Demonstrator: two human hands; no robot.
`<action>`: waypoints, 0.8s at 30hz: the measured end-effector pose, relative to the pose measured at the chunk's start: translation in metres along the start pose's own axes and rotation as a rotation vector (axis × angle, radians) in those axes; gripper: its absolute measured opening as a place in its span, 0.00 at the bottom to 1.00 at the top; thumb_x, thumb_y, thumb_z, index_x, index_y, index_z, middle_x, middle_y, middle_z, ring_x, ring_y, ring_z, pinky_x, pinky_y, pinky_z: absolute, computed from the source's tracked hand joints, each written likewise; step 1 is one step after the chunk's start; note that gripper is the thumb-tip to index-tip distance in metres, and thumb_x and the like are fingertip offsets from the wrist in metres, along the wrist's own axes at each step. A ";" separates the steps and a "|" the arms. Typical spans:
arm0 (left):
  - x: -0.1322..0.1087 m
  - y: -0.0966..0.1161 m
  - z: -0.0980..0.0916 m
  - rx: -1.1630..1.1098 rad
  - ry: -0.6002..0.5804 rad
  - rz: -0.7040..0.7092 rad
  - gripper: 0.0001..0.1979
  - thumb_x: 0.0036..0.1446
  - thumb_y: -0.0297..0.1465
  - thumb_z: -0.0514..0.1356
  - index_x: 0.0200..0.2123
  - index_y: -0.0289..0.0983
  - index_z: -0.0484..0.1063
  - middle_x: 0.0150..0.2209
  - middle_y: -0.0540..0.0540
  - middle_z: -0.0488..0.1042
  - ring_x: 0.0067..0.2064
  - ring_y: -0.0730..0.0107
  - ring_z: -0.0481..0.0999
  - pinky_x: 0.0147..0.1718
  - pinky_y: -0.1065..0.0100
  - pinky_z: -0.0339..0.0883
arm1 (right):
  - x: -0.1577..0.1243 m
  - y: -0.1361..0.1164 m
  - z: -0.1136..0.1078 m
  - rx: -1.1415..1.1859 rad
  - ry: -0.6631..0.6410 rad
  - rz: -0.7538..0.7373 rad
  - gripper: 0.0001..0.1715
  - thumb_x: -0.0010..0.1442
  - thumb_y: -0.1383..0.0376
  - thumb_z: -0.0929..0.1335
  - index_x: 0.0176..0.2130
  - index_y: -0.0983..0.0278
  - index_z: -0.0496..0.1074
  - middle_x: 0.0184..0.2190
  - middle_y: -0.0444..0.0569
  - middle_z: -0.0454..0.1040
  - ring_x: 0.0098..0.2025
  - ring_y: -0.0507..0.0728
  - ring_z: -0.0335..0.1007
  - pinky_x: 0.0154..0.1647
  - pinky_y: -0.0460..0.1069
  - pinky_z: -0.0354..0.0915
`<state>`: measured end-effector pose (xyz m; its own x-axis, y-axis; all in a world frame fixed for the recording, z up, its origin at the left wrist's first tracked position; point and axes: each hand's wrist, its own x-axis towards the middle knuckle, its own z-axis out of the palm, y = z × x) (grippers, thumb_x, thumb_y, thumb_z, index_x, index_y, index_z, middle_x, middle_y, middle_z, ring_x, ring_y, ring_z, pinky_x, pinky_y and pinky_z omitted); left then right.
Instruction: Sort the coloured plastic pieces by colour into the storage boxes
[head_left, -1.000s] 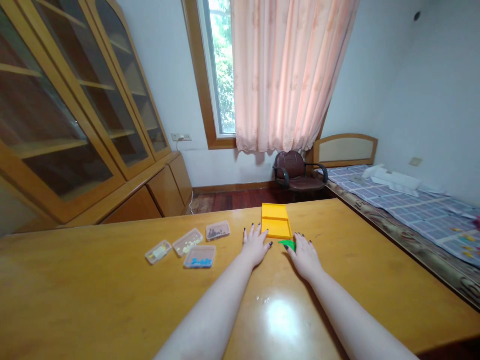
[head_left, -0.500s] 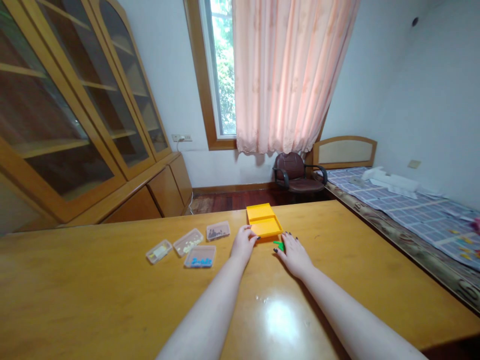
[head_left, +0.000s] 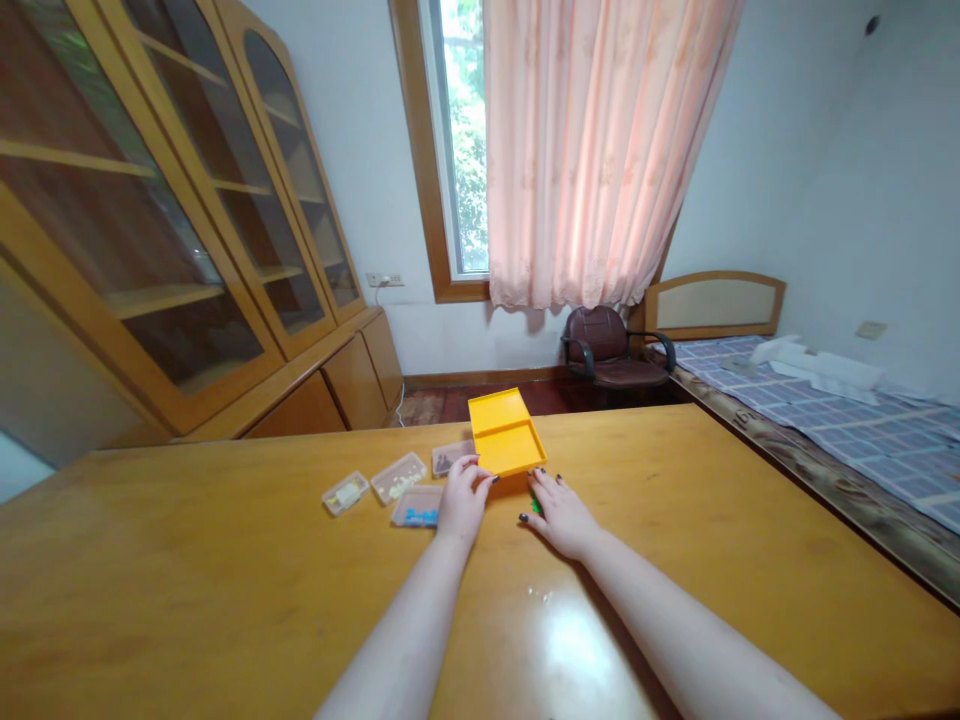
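A yellow box (head_left: 511, 448) lies opened out, lid and base side by side, and appears tilted with its far end raised. My left hand (head_left: 463, 497) pinches the near left corner of this box between thumb and fingers. Close to the near right corner, my right hand (head_left: 561, 512) lies palm down with its fingers stretched. Beneath those fingers a small green piece (head_left: 535, 503) peeks out, mostly covered. Left of my left hand sits a clear tray of blue pieces (head_left: 417, 517), partly hidden by the hand.
Further left are a clear tray with pale pieces (head_left: 400, 480), a small clear box (head_left: 346, 495) and a tray with dark pieces (head_left: 444, 460). All rest on the wooden table (head_left: 225, 590). Beyond stand an armchair (head_left: 611, 350), a cabinet (head_left: 300, 350) and a bed (head_left: 817, 400).
The yellow box has moved left with my left hand and now overlaps the dark-piece tray. My right hand has shifted left over the green piece. The view has turned slightly left.
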<state>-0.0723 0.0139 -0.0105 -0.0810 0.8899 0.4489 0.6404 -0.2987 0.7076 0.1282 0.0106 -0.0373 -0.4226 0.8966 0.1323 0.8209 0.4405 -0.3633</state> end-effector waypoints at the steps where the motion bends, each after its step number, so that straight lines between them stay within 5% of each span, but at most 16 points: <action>1: -0.002 -0.002 -0.001 0.002 0.009 -0.008 0.06 0.54 0.30 0.56 0.27 0.37 0.70 0.46 0.44 0.65 0.52 0.64 0.66 0.56 0.58 0.58 | 0.002 -0.003 -0.001 0.008 -0.010 -0.011 0.39 0.58 0.49 0.61 0.61 0.69 0.56 0.63 0.60 0.51 0.65 0.63 0.45 0.63 0.60 0.41; 14: -0.011 -0.003 0.004 -0.060 0.053 0.054 0.06 0.54 0.30 0.56 0.28 0.37 0.70 0.44 0.45 0.64 0.49 0.66 0.67 0.55 0.61 0.60 | -0.001 -0.068 0.013 0.145 -0.081 -0.169 0.43 0.53 0.52 0.66 0.62 0.66 0.53 0.64 0.57 0.49 0.65 0.63 0.43 0.64 0.59 0.39; 19: -0.010 -0.010 0.002 -0.089 0.047 0.051 0.06 0.54 0.31 0.57 0.28 0.37 0.71 0.44 0.45 0.64 0.49 0.65 0.67 0.53 0.59 0.61 | -0.006 -0.040 -0.007 0.380 0.068 -0.056 0.38 0.47 0.59 0.69 0.57 0.61 0.61 0.58 0.53 0.63 0.62 0.64 0.51 0.63 0.62 0.38; 22: -0.006 -0.017 0.004 -0.128 0.066 0.034 0.05 0.53 0.32 0.58 0.27 0.37 0.71 0.45 0.45 0.63 0.50 0.65 0.66 0.52 0.59 0.62 | 0.002 -0.006 -0.022 0.710 0.307 0.232 0.19 0.52 0.62 0.64 0.43 0.62 0.72 0.47 0.55 0.72 0.53 0.62 0.64 0.57 0.60 0.54; 24: -0.004 -0.019 0.006 -0.137 0.055 0.029 0.04 0.52 0.30 0.59 0.26 0.37 0.71 0.45 0.45 0.63 0.50 0.64 0.66 0.52 0.59 0.62 | 0.012 0.012 -0.029 1.063 0.399 0.428 0.16 0.54 0.58 0.61 0.38 0.63 0.71 0.40 0.55 0.75 0.44 0.60 0.71 0.47 0.58 0.64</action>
<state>-0.0799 0.0179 -0.0293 -0.1081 0.8609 0.4971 0.5330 -0.3719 0.7600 0.1441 0.0276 -0.0133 0.1071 0.9940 0.0233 0.0613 0.0168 -0.9980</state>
